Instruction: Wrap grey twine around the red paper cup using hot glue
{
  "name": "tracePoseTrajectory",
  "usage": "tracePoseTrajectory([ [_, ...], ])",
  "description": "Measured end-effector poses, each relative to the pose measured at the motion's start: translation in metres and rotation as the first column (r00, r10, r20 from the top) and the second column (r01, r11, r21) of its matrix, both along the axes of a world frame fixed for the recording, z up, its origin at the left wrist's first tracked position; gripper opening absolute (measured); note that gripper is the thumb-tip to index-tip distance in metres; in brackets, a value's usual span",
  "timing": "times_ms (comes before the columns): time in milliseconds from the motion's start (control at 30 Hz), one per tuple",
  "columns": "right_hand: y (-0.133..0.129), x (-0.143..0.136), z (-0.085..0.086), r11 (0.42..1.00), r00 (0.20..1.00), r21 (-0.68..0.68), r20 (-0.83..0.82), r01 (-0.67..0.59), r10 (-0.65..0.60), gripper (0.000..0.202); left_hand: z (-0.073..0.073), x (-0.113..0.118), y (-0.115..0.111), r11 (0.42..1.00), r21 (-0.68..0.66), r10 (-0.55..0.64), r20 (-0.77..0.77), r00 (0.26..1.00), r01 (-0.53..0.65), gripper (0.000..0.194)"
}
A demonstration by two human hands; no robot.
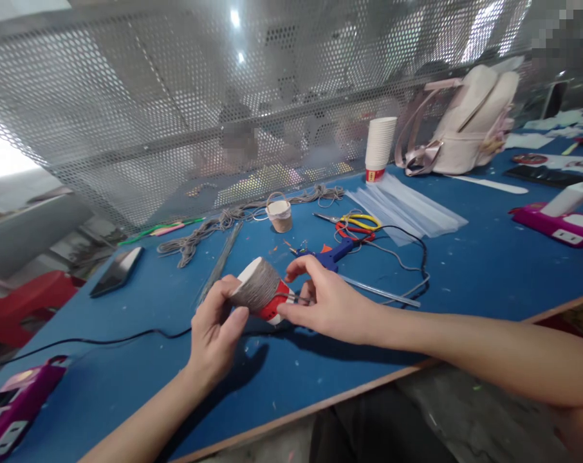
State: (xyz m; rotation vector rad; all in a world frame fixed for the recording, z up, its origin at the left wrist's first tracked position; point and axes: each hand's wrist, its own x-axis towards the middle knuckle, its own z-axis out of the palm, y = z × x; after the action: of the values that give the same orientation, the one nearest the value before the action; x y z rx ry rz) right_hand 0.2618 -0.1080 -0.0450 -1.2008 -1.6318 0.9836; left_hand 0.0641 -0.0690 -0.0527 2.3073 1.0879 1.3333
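Note:
My left hand (218,328) grips a paper cup (259,287) by its rim end, tilted above the blue table. Grey cord is wound round the cup's upper part, while its lower part shows red and white. At the cup's base, my right hand (327,299) pinches the loose grey cord (296,298), fingers curled. Behind that hand lies a blue glue gun (337,255), with a clear glue stick (381,290) beside it. Farther back stands a small finished-looking cord-wrapped bucket (280,217) with a thin handle.
Yellow- and red-handled pliers (361,223), clear plastic strips (412,209) and stacked paper cups (381,145) lie beyond my right hand. Grey cord bundles (190,241) run along the back. A phone (118,271) and purple power strip (24,408) are left; a backpack (460,135) stands back right.

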Motion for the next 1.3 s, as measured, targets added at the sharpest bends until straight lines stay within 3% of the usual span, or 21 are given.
tracePoseTrajectory([
  [67,0.001,-0.001,-0.004,0.999,0.999,0.03,-0.027,-0.041,0.042,0.065,0.003,0.003,-0.001,0.986,-0.001,-0.168,0.036,0.985,0.168,0.014],
  [133,0.002,-0.002,-0.007,0.993,0.995,0.073,-0.033,-0.091,0.093,0.069,0.005,0.006,-0.002,0.975,0.03,-0.221,0.021,0.975,0.22,0.008],
  [233,0.002,-0.002,-0.008,0.99,0.994,0.097,-0.024,-0.101,0.104,0.06,0.004,0.01,-0.001,0.98,0.09,-0.175,-0.044,0.984,0.178,0.011],
  [467,0.0,-0.001,-0.007,0.963,0.996,0.27,0.084,0.013,-0.037,0.049,0.009,0.014,-0.003,0.94,0.334,-0.011,-0.188,0.982,0.074,0.021],
  [567,0.0,-0.002,-0.01,0.935,0.991,0.353,0.105,0.038,-0.08,0.048,0.012,0.017,-0.006,0.96,0.278,0.039,-0.19,0.981,0.015,0.014],
  [700,0.0,-0.004,-0.009,0.933,0.991,0.353,0.087,0.069,-0.106,0.043,0.018,0.021,-0.009,0.996,0.06,0.074,-0.158,0.985,-0.065,0.012],
  [833,0.001,-0.003,-0.004,0.968,0.994,0.239,0.06,0.076,-0.093,0.042,0.031,0.022,-0.007,0.983,-0.183,-0.022,-0.093,0.995,0.004,0.016],
  [933,0.001,-0.002,-0.003,0.978,0.996,0.202,0.059,0.06,-0.074,0.041,0.04,0.02,-0.005,0.954,-0.285,-0.124,-0.095,0.988,0.093,0.015],
  [1000,0.001,-0.001,-0.003,0.979,0.996,0.196,0.062,0.055,-0.069,0.041,0.04,0.019,-0.004,0.952,-0.286,-0.145,-0.104,0.984,0.11,0.017],
  [1133,0.002,-0.001,-0.005,0.981,0.996,0.188,0.069,0.048,-0.062,0.04,0.032,0.022,-0.004,0.98,-0.189,-0.081,-0.1,0.992,0.061,0.03],
  [1300,0.007,-0.002,-0.007,0.977,0.995,0.21,0.082,0.046,-0.064,0.042,0.028,0.025,-0.004,0.991,-0.131,-0.025,-0.087,0.996,0.013,0.023],
])
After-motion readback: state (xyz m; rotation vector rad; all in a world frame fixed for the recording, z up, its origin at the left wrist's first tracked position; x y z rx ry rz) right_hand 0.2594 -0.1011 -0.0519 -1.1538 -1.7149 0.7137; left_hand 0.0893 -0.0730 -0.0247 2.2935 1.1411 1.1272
